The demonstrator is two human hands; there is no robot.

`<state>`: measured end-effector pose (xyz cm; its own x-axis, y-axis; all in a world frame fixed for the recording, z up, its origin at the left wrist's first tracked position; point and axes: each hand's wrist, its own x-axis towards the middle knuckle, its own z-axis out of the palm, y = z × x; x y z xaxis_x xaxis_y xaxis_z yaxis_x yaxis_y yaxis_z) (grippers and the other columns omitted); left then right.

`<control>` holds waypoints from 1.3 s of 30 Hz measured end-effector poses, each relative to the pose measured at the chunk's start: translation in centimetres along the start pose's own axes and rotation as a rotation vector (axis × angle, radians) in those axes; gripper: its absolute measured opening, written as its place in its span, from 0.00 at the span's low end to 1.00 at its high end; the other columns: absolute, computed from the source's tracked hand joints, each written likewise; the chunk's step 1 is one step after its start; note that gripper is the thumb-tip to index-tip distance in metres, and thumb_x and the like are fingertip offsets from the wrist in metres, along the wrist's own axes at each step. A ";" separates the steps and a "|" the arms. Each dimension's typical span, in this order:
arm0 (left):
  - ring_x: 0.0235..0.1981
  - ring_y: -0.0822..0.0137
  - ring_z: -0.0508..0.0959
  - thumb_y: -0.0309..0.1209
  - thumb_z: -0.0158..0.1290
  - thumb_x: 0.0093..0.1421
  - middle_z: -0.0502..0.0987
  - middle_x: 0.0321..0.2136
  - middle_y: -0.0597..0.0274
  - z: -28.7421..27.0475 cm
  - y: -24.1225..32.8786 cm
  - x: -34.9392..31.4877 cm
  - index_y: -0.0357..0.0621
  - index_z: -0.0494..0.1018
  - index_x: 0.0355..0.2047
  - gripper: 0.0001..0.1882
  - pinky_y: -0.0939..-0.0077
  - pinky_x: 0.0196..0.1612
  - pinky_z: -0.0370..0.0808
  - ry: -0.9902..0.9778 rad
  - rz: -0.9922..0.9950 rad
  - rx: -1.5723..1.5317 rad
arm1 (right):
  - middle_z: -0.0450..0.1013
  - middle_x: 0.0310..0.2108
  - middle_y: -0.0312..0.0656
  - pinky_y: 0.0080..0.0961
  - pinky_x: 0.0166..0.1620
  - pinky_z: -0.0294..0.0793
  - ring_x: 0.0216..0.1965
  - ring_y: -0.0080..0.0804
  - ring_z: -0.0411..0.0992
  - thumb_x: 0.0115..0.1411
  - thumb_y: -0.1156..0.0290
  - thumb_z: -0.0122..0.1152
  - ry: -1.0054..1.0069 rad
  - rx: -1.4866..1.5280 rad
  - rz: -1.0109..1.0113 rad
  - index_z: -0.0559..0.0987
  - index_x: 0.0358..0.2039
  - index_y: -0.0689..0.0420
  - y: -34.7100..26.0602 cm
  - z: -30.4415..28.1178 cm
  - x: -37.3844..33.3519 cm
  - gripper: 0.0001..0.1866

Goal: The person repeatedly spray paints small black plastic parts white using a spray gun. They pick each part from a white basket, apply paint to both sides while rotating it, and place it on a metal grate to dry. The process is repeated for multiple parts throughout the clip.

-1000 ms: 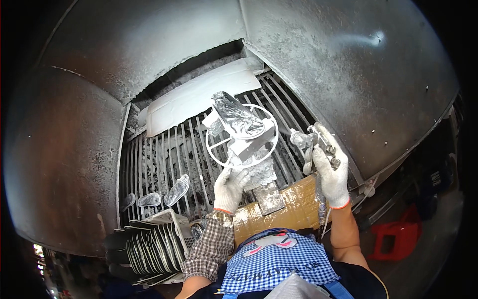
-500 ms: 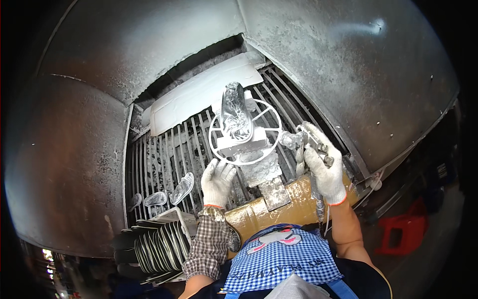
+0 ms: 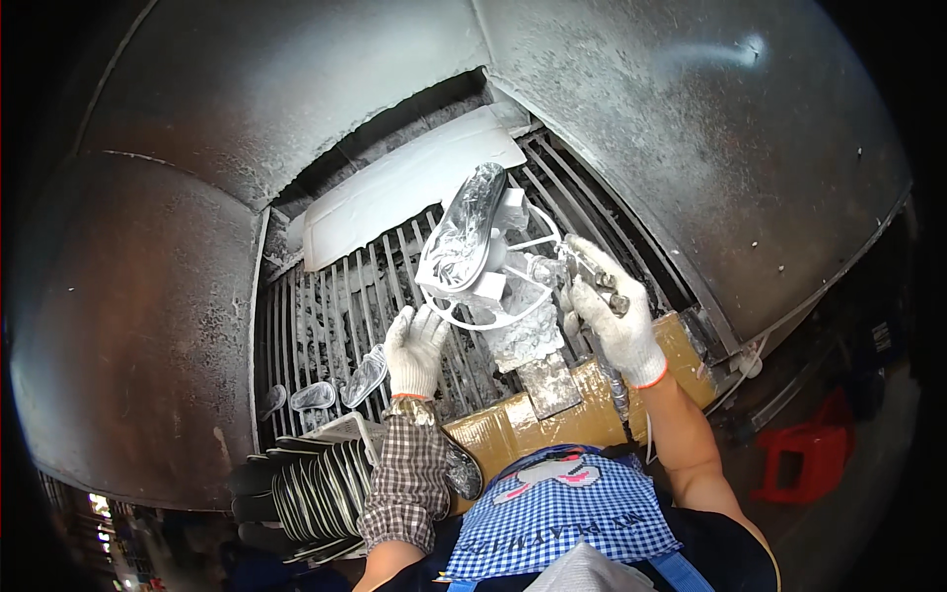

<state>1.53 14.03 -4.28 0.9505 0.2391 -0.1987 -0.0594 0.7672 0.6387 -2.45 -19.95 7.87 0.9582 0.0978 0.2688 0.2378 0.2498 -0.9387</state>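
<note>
A shoe sole [image 3: 472, 225], dark at its far end and coated white at its near end, rests on white blocks on a spoked white wheel [image 3: 498, 323]. My left hand [image 3: 415, 345], in a whitish knit glove, is open at the wheel's near-left rim, fingers stretched out. Whether the fingertips touch the rim, I cannot tell. My right hand [image 3: 623, 321], gloved too, grips a powder-crusted spray gun [image 3: 604, 280] just right of the wheel. The gun's head points left, toward the sole, and a wrapped hose hangs below it.
Metal booth walls [image 3: 148, 326] surround a slatted grate [image 3: 345, 306]. A white board [image 3: 404, 183] lies at the back. Several coated soles [image 3: 314, 396] lie at left, above a white basket [image 3: 367, 434] and stacked dark soles [image 3: 321, 493]. Tan tape covers the front ledge [image 3: 493, 422]; a red stool [image 3: 804, 454] stands right.
The wheel has turned clockwise, and the sole now slants with its far end to the right. My right hand has brought the spray gun leftward, closer to the wheel. My left hand shifted slightly left.
</note>
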 end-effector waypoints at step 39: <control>0.62 0.41 0.76 0.38 0.52 0.72 0.75 0.62 0.37 3.0 -6.7 -5.6 0.33 0.69 0.63 0.25 0.47 0.65 0.76 -0.072 -0.186 -0.083 | 0.76 0.36 0.35 0.14 0.33 0.73 0.29 0.14 0.71 0.75 0.68 0.61 0.167 -0.081 -0.144 0.66 0.72 0.68 -0.4 -0.2 2.1 0.30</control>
<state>-2.47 5.75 -5.17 0.9665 0.0476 -0.2521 0.0973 0.8412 0.5318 -0.46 -20.03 8.76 0.9251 -0.0956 0.3676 0.3790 0.1711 -0.9094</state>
